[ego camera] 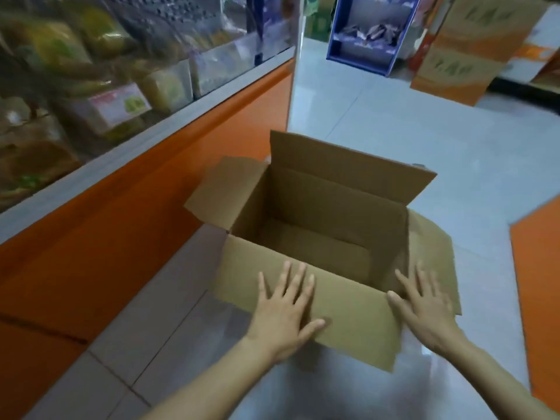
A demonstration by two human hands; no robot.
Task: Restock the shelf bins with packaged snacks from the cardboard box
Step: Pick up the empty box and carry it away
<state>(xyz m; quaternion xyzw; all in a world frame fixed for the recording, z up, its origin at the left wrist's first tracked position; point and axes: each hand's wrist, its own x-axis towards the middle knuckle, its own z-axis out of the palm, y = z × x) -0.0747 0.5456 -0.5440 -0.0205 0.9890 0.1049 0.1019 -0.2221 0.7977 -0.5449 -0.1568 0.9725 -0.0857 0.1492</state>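
Pressing my left hand (283,307) flat, fingers spread wide, on the cardboard box (318,225) flap; right hand (424,307) splayed, holding nothing, beside it.

Cardboard box (321,225) on floor (454,140); shelf bins (91,95) at its left.

Both arms out; L hand (285,307) & R hand (424,307) flat, fingers (298,277) spread.

Honestly nothing here is readable: the pink label (116,106) on a snack pack and the printing on the orange cartons (463,56) are blurred (way too smeared).
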